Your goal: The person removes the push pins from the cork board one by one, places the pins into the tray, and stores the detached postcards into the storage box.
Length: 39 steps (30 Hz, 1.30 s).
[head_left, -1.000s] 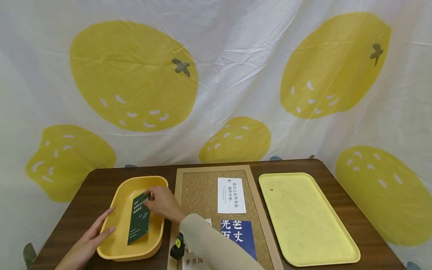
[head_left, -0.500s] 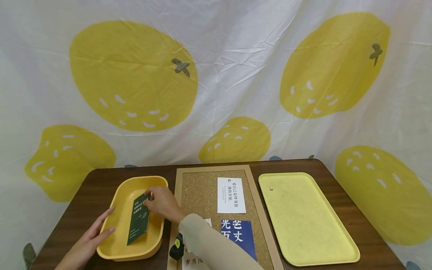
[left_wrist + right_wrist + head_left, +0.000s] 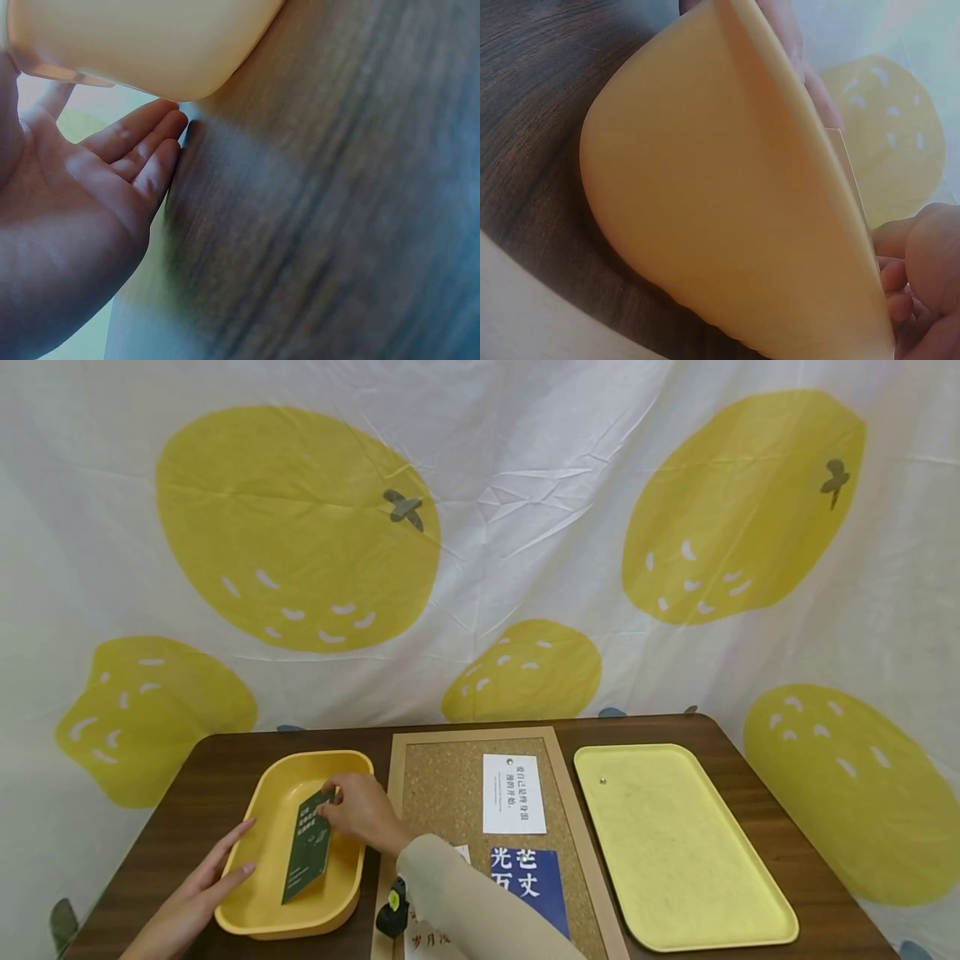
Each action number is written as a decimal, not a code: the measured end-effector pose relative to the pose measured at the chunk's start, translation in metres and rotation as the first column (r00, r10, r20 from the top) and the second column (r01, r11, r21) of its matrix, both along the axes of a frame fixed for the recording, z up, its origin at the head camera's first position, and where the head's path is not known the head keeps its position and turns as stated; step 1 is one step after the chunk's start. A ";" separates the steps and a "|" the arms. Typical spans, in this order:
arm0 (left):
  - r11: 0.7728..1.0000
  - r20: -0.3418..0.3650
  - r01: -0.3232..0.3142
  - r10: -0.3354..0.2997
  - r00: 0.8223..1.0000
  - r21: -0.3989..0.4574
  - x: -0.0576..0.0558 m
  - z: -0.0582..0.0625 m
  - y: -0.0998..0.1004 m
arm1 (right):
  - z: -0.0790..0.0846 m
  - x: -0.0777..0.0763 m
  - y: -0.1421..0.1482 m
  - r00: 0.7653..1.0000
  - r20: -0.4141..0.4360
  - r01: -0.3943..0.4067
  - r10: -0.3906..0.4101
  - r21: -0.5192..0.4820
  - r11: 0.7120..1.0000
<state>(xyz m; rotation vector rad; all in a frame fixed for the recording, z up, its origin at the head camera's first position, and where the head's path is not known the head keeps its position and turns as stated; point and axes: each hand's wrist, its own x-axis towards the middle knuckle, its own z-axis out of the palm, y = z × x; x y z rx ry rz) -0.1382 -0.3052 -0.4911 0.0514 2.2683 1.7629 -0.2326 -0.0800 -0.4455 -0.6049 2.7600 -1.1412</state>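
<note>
Inside the yellow-orange tub (image 3: pixel 258 893), the green card (image 3: pixel 306 852) stood tilted, its far end pinched by the right hand (image 3: pixel 363 814). At the tub's left rim was the left hand (image 3: pixel 193 897), its fingers extended and apart. Right of the tub lay the corkboard (image 3: pixel 442 777) bearing printed cards, and farther right of the tub, the pale yellow tray (image 3: pixel 682 852).

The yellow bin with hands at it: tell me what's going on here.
A person's right hand pinches a dark green card near its far end, holding it tilted in the yellow bin. The left hand is at the bin's left side, fingers extended. Beside the bin, a cork board bears a white card and a blue card. Further right, a pale yellow tray holds a small metallic piece.
</note>
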 end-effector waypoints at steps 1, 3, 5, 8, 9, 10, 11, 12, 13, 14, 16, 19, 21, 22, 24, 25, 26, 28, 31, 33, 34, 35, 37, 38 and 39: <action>1.000 0.000 -0.004 0.004 1.000 -0.009 0.000 0.000 0.000 | 0.000 0.000 0.000 1.000 0.000 0.000 0.000 -0.003 1.000; 1.000 -0.001 -0.010 0.010 1.000 -0.025 0.000 0.000 0.000 | 0.000 0.000 0.000 1.000 0.005 0.000 0.000 -0.009 1.000; 1.000 -0.004 -0.011 0.011 1.000 -0.027 -0.001 0.000 0.000 | 0.000 0.000 0.000 1.000 0.008 0.001 -0.001 -0.012 1.000; 1.000 -0.004 -0.015 0.014 1.000 -0.020 -0.001 0.000 0.000 | 0.000 0.000 0.000 1.000 0.006 0.002 -0.002 -0.020 1.000; 1.000 -0.006 -0.015 0.015 1.000 -0.017 -0.001 0.000 0.000 | 0.000 0.000 0.000 1.000 0.003 0.000 0.000 -0.023 1.000; 1.000 -0.005 -0.015 0.015 1.000 -0.011 -0.001 -0.001 0.000 | 0.000 0.000 0.001 1.000 -0.002 -0.001 0.001 -0.026 1.000; 1.000 -0.005 -0.016 0.016 1.000 -0.011 -0.001 -0.001 0.000 | 0.000 0.000 0.001 1.000 -0.007 -0.003 0.003 -0.029 1.000; 1.000 -0.006 -0.015 0.015 1.000 -0.007 -0.001 -0.001 0.000 | 0.000 0.000 0.001 1.000 -0.006 -0.003 0.003 -0.034 0.999; 1.000 -0.001 -0.017 0.017 1.000 -0.008 -0.001 -0.001 0.000 | 0.000 0.000 0.001 1.000 -0.006 -0.003 0.003 -0.039 0.999; 1.000 0.002 -0.017 0.017 1.000 -0.008 -0.001 -0.001 0.000 | 0.000 0.000 0.001 1.000 -0.005 -0.003 0.003 -0.043 0.999; 1.000 0.004 -0.015 0.015 1.000 -0.005 0.000 -0.001 0.000 | 0.000 0.000 0.002 1.000 0.002 0.000 0.000 -0.047 0.999; 1.000 0.007 -0.017 0.017 1.000 -0.004 0.001 -0.001 0.000 | 0.000 -0.001 0.002 1.000 0.013 0.006 -0.005 -0.053 0.999; 1.000 -0.003 -0.016 0.016 1.000 -0.003 0.001 -0.002 0.000 | 0.000 -0.001 0.002 1.000 0.013 0.006 -0.005 -0.052 0.999; 1.000 -0.006 -0.015 0.015 1.000 0.001 0.001 -0.002 0.000 | 0.000 -0.001 0.002 1.000 0.010 0.005 -0.005 -0.051 0.999; 1.000 -0.011 -0.017 0.017 1.000 0.002 0.001 -0.002 0.000 | 0.000 -0.001 0.002 1.000 0.004 0.001 -0.001 -0.051 0.999; 1.000 -0.009 -0.017 0.017 1.000 0.006 0.000 -0.002 0.000 | 0.000 -0.002 0.002 1.000 0.001 0.000 0.000 -0.051 0.999; 1.000 -0.012 -0.014 0.014 1.000 0.007 0.000 -0.002 0.000 | 0.000 -0.002 0.002 1.000 0.000 -0.002 0.002 -0.052 0.999; 1.000 -0.008 -0.011 0.011 1.000 0.013 0.000 -0.002 0.000 | 0.000 -0.002 0.002 1.000 -0.001 -0.006 0.006 -0.056 0.998; 1.000 0.007 -0.016 0.016 1.000 0.019 0.000 -0.001 0.001 | 0.000 -0.002 0.003 1.000 -0.001 -0.008 0.008 -0.061 0.998; 1.000 0.015 -0.018 0.018 1.000 0.021 0.001 0.000 0.001 | 0.001 -0.002 0.003 1.000 0.000 -0.009 0.009 -0.063 0.998; 1.000 0.018 -0.020 0.019 1.000 0.021 0.001 -0.001 0.001 | 0.001 -0.002 0.003 1.000 0.001 -0.009 0.009 -0.065 0.998; 1.000 0.018 -0.020 0.020 1.000 0.021 0.001 -0.001 0.001 | 0.001 -0.002 0.003 1.000 0.000 -0.010 0.010 -0.065 0.998; 1.000 0.018 -0.016 0.016 1.000 0.022 0.001 -0.001 0.001 | 0.001 -0.001 0.003 1.000 -0.001 -0.012 0.012 -0.064 0.998; 1.000 0.017 -0.015 0.015 1.000 0.022 0.001 0.000 0.001 | 0.002 -0.001 0.003 1.000 -0.002 -0.013 0.013 -0.064 0.998; 1.000 0.017 -0.017 0.017 1.000 0.021 0.002 0.000 0.001 | 0.002 -0.001 0.003 1.000 -0.005 -0.014 0.014 -0.062 0.998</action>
